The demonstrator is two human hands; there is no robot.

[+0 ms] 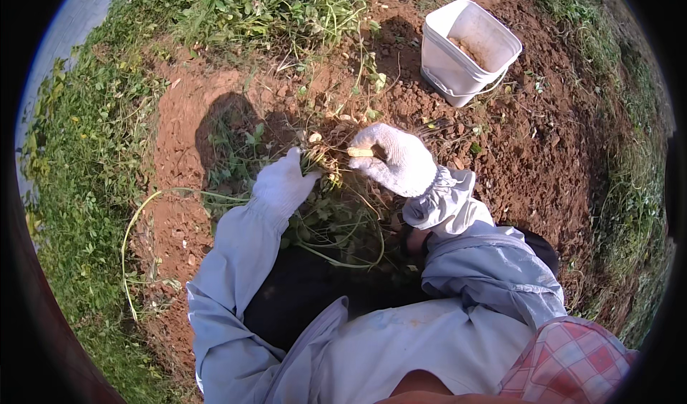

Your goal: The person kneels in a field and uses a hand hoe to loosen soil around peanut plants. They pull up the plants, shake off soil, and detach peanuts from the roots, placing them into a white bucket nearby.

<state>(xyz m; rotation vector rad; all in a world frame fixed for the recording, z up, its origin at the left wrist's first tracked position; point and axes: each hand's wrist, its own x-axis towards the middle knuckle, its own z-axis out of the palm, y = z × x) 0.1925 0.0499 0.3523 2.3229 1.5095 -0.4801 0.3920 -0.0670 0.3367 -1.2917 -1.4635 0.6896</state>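
Note:
Both hands wear white knitted gloves. My left hand (286, 183) grips a bundle of peanut plants by the stems near the roots (324, 158), with the leafy part (338, 216) hanging over the dark-clothed lap. Between the thumb and fingers of my right hand (396, 160) is a pale peanut pod (359, 151), just right of the roots. Another peanut pod (315, 137) shows at the top of the root bundle. Whether the pinched pod is still joined to the roots cannot be told.
A white plastic bucket (461, 87) with brown contents at its bottom stands on the reddish soil (536, 157) at the upper right. Dark prongs (433, 127) lie beyond my right hand. Green plants (279, 12) cover the ground ahead and to the left; a long stem (129, 227) curves at left.

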